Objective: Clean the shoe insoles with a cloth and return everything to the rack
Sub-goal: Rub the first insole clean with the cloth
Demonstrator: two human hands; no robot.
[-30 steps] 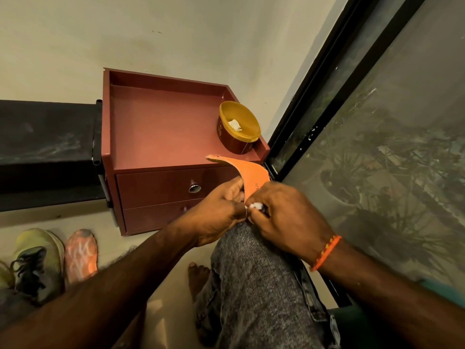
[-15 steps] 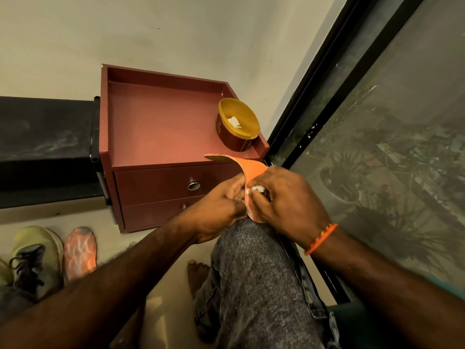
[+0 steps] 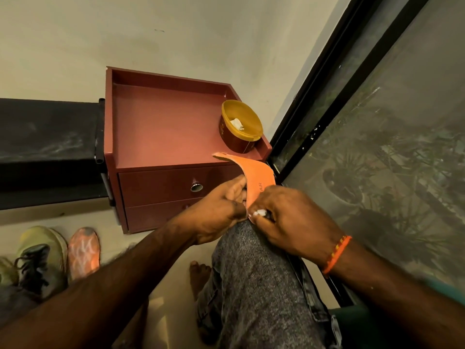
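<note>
Left hand [image 3: 221, 210] curled round the near end of the orange insole [image 3: 254, 175] — thumb up along its left edge, fingers tucked behind. Right hand [image 3: 289, 222] curled too, pinching a small white cloth [image 3: 260, 213] against the insole's lower end, right where the two grips meet. Both grips braced on a knee [image 3: 251, 248] in grey speckled trousers, directly beneath them. From the grips, insole rising up and away, then curling over to the left, its far tip hanging just over the front edge of the cabinet [image 3: 161, 127]. Faint lettering on the insole just above the right grip, too small to read.

Beyond the grips: red-brown cabinet with a raised rim and two drawers, a round metal knob [image 3: 196, 187] just left of the left grip. Yellow tub [image 3: 241, 127] on the cabinet's right rear corner, above the insole tip, with a scrap of white inside. Orange band [image 3: 337, 253] on the right wrist. Far down-left of the grips, on the floor: a yellow-green shoe [image 3: 40, 253] with black laces and, beside it, a second insole [image 3: 84, 250], orange with pale streaks. Right of the grips, a dark-framed window [image 3: 314, 109] — plants dim behind it. Bare foot [image 3: 198, 275] below the left forearm.
</note>
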